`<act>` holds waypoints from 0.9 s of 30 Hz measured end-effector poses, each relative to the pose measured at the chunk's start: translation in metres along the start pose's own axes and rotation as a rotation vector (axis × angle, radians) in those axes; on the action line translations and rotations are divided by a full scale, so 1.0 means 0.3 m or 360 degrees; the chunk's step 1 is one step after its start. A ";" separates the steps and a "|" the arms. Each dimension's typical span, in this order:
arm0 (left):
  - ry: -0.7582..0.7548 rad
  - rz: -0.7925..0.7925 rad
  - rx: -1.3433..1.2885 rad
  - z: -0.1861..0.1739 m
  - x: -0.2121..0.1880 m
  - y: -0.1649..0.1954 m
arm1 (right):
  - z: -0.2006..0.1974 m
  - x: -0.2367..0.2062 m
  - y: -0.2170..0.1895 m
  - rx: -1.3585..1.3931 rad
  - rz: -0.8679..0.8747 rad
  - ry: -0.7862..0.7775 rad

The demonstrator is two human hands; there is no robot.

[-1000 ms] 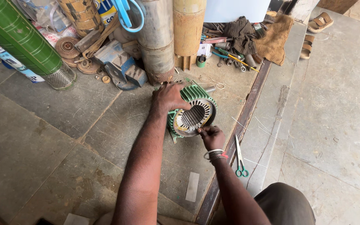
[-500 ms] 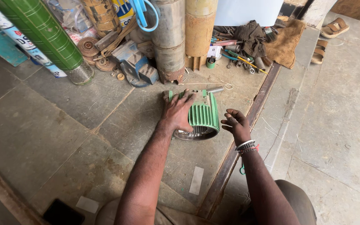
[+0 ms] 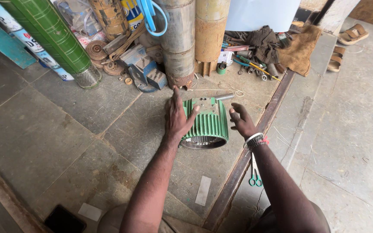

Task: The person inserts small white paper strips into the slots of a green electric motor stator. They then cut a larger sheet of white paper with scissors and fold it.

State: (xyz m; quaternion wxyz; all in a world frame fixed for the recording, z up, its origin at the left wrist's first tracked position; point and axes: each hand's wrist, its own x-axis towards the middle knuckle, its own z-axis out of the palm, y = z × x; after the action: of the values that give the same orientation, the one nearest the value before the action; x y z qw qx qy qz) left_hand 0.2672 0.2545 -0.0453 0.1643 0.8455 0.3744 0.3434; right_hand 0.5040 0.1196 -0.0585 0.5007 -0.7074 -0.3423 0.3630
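Green and ribbed, the motor shell lies on its side on the stone floor right in front of you, with its round open end facing you. Your left hand rests flat on the shell's left side, fingers spread wide and not gripping. Your right hand is just beside the shell's right side, fingers loose and open; you cannot tell if it touches. A short grey pipe sticks out at the shell's far end. Small green scissors lie near your right arm, by a long metal rail.
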 end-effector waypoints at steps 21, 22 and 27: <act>-0.0199 -0.0087 0.0263 0.024 0.185 0.036 | 0.064 -0.251 0.023 -0.0479 -0.0509 -0.0252; -0.0133 -0.0131 0.0170 0.057 0.185 0.065 | 0.069 -0.309 0.034 -0.0333 -0.0569 -0.0332; -0.0342 -0.0154 0.0069 0.150 0.050 0.177 | 0.207 -0.504 0.080 -0.0337 -0.0509 -0.0664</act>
State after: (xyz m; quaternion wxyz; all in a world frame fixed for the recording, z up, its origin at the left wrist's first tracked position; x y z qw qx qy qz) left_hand 0.3337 0.2295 -0.0419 0.2015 0.8618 0.4024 0.2341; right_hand 0.3776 0.0136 -0.0701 0.3937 -0.6027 -0.5812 0.3794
